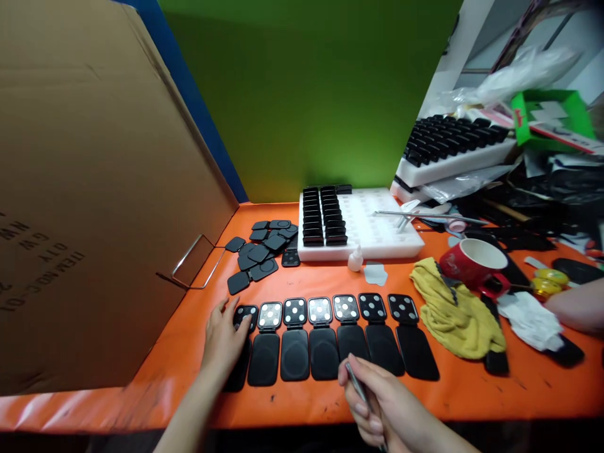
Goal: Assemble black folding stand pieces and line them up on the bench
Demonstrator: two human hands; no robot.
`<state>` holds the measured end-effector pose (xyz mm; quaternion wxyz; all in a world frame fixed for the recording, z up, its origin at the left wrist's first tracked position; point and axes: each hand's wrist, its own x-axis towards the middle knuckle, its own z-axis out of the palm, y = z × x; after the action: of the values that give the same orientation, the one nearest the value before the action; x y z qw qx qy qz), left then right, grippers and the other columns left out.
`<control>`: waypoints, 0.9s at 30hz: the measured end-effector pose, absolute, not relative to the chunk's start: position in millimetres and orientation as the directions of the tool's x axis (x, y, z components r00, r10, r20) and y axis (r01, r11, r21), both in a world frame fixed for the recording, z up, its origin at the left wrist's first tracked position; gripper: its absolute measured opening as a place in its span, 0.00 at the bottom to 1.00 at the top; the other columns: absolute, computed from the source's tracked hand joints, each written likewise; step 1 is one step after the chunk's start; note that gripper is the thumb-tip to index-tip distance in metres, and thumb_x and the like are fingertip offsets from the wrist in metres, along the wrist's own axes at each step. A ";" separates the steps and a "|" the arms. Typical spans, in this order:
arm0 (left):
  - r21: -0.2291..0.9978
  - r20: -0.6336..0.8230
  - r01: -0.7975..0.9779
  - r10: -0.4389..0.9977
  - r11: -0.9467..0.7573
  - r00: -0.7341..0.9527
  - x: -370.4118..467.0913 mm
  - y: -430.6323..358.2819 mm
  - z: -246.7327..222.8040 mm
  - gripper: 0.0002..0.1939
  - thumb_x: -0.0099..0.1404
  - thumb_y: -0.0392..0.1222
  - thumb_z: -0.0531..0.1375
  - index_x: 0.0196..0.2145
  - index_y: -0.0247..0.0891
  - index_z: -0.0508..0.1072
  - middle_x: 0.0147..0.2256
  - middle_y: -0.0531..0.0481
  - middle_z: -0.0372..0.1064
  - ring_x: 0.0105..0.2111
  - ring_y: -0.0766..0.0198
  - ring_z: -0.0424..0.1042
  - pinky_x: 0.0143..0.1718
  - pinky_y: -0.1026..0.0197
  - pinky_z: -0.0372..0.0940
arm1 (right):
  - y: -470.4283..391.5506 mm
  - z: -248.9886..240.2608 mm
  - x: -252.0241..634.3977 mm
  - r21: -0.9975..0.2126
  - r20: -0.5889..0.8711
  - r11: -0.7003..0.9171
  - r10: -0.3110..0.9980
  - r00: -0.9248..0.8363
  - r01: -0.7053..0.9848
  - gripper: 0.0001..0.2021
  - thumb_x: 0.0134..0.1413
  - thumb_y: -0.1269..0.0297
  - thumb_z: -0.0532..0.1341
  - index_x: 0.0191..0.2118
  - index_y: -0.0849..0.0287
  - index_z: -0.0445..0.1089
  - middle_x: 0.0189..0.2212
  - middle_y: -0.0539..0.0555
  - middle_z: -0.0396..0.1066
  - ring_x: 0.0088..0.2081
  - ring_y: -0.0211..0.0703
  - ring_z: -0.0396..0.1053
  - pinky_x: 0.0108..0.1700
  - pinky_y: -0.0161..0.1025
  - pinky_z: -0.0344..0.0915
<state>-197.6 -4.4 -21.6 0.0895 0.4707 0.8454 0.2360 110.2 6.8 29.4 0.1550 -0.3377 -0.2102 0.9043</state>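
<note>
A row of several black hinged folding pads lies opened out along the front of the table. Each has a small square upper panel with pale round dots and a longer plain lower panel, like the folding pad (295,352) near the middle. My left hand (223,336) rests at the leftmost pad (247,314), fingers apart, thumb on its dotted panel. Closed around a slim grey metal tool (357,385), pen-like or a pair of tweezers, my right hand (372,402) hovers by the lower panels right of centre. The tool's far end is hidden in my palm.
Behind the row lie a heap of black pads (264,248), a white foam tray (363,251) holding black pieces, and a small white bottle (355,258). A yellow cloth (460,314) and red mug (465,264) stand right. A cardboard box (94,189) walls the left. Another person's arm (578,308) shows far right.
</note>
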 end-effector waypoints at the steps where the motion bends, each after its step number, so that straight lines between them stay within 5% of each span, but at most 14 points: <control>1: 0.456 0.086 0.780 0.851 0.429 -0.518 -199.2 2.4 -21.2 0.28 0.59 0.50 0.52 0.54 0.34 0.61 0.56 0.35 0.51 0.57 0.46 0.50 0.55 0.47 0.48 | 7.8 29.6 111.5 -0.495 -0.549 -0.856 0.440 -0.711 -0.147 0.15 0.59 0.54 0.49 0.31 0.59 0.62 0.16 0.43 0.52 0.13 0.24 0.40 0.16 0.30 0.35; 5: 0.397 0.060 0.845 0.909 0.358 -0.413 -221.6 38.0 -14.9 0.30 0.57 0.50 0.54 0.55 0.37 0.59 0.58 0.40 0.52 0.58 0.49 0.48 0.56 0.49 0.48 | 8.1 27.6 116.5 -0.553 -0.560 -0.819 0.501 -0.660 -0.152 0.13 0.57 0.53 0.52 0.31 0.59 0.61 0.17 0.43 0.53 0.14 0.24 0.42 0.17 0.30 0.35; 10: 0.394 0.032 0.867 0.938 0.305 -0.344 -240.3 60.1 -8.2 0.25 0.57 0.45 0.52 0.52 0.38 0.63 0.52 0.41 0.62 0.51 0.49 0.61 0.51 0.50 0.54 | 4.4 16.6 121.4 -0.604 -0.564 -0.783 0.554 -0.612 -0.152 0.15 0.53 0.50 0.54 0.31 0.59 0.61 0.17 0.43 0.54 0.14 0.24 0.42 0.17 0.30 0.35; 17: 0.599 0.048 0.723 0.886 0.345 -0.461 -241.4 37.7 37.5 0.10 0.51 0.47 0.59 0.31 0.43 0.73 0.30 0.51 0.73 0.35 0.54 0.71 0.37 0.58 0.62 | 5.6 13.0 125.0 -0.656 -0.552 -0.736 0.619 -0.559 -0.166 0.17 0.51 0.48 0.55 0.33 0.59 0.61 0.19 0.43 0.55 0.16 0.26 0.47 0.18 0.29 0.42; 23: 0.909 0.033 0.321 0.723 0.265 -0.690 -204.8 -1.7 70.0 0.20 0.59 0.55 0.49 0.43 0.38 0.64 0.39 0.46 0.71 0.40 0.56 0.71 0.38 0.56 0.66 | 6.9 9.7 124.5 -0.852 -0.445 -0.521 0.662 -0.602 0.057 0.22 0.56 0.45 0.48 0.41 0.60 0.64 0.16 0.44 0.55 0.16 0.28 0.47 0.19 0.30 0.42; 25: 0.954 -0.136 0.115 0.741 0.278 -0.658 -174.0 -13.7 65.1 0.20 0.61 0.51 0.48 0.46 0.37 0.62 0.41 0.44 0.71 0.38 0.56 0.73 0.36 0.54 0.69 | 7.6 11.8 122.4 -0.880 -0.413 -0.469 0.669 -0.618 0.079 0.21 0.56 0.47 0.49 0.40 0.60 0.65 0.17 0.44 0.55 0.17 0.29 0.46 0.19 0.30 0.41; 27: 0.825 -0.554 -0.425 0.682 0.372 -0.478 -139.3 -22.1 54.3 0.18 0.59 0.44 0.53 0.46 0.36 0.65 0.43 0.43 0.71 0.37 0.57 0.73 0.36 0.55 0.69 | 10.2 16.8 119.7 -0.887 -0.393 -0.459 0.692 -0.606 0.051 0.19 0.56 0.48 0.50 0.37 0.60 0.65 0.18 0.45 0.55 0.17 0.29 0.46 0.19 0.30 0.42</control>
<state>-139.3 -22.1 54.3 0.5015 0.0972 0.6593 0.5518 119.7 10.2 16.8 0.2111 -0.3906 -0.4753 0.7596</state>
